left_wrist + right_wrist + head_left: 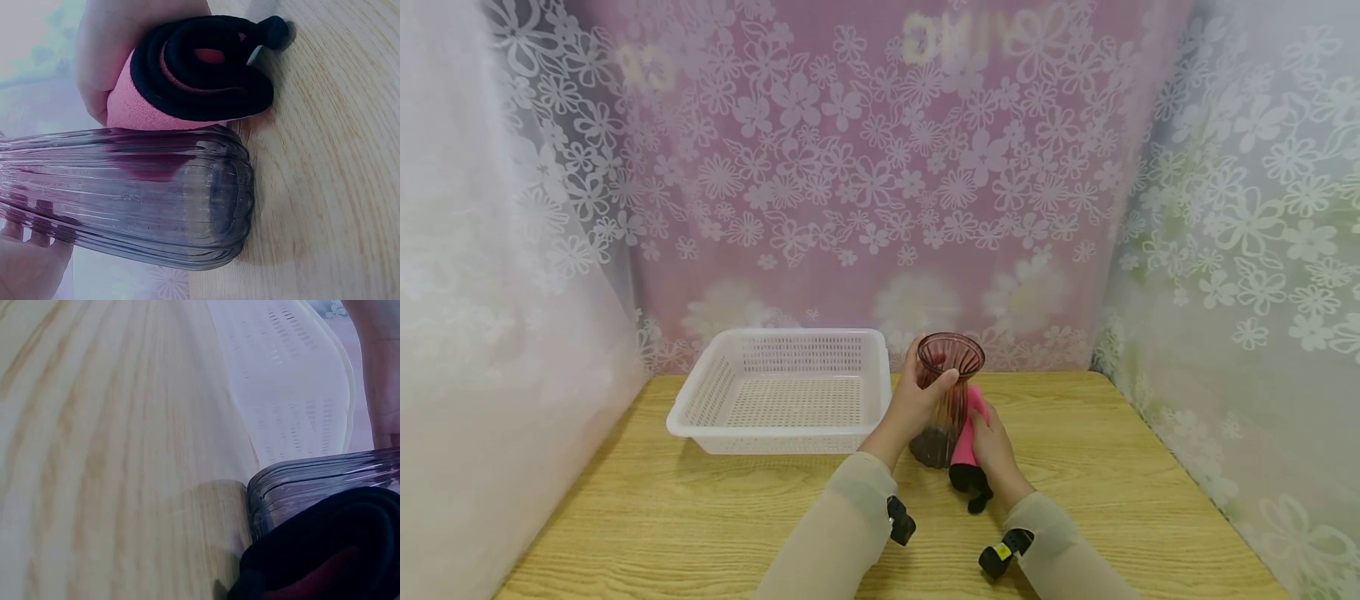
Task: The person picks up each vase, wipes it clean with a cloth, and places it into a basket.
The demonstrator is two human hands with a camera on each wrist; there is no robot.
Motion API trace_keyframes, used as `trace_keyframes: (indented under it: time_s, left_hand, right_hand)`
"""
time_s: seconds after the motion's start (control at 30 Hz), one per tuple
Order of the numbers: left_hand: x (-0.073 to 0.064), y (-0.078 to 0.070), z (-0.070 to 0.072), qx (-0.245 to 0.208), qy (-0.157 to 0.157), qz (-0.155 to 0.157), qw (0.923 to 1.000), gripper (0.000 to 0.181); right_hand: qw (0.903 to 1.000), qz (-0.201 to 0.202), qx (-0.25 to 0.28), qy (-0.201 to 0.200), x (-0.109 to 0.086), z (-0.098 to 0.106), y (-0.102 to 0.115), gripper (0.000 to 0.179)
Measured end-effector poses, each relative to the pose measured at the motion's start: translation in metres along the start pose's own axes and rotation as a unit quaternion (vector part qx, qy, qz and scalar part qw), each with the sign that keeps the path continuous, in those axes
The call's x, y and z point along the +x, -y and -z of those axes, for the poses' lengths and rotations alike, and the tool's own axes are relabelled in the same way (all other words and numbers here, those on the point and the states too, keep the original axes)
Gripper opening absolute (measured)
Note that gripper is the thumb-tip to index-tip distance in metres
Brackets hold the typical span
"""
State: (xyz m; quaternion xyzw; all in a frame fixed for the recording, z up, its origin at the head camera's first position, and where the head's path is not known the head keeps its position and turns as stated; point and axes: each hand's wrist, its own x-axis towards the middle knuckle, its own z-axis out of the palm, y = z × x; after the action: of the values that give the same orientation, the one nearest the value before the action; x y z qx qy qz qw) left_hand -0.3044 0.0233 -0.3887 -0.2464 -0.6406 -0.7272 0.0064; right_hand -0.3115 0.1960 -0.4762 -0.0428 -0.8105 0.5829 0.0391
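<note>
A ribbed, see-through purple glass vase [934,443] with a flared rim is upright, leaning slightly, its base at the table top. My left hand [917,402] grips it just under the rim, thumb toward the front. Beside it, my right hand [996,448] holds a rolled pink cloth [966,443] with black edging against the vase's right side. In the left wrist view, the coiled black end of the cloth [206,69] shows a short black tip sticking out, and its pink side touches the glass [156,194]. The right hand's fingertips are partly hidden behind the roll.
To the left of the vase stands a white plastic basket [745,442] with slatted walls and nothing inside. All of it rests on a wood-grain table [715,517]. Flower-patterned curtains [865,167] hang behind and along both sides.
</note>
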Motion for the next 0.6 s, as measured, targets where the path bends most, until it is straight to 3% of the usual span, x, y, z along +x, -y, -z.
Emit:
trace_keyframes:
  time_s: [0.6]
  left_hand:
    - [0.0001,0.0004,0.0002,-0.006,-0.005,0.005,1.0,0.086]
  right_hand:
    - [0.999,-0.042,0.013,0.001,0.0072,0.0095,0.0042,0.053]
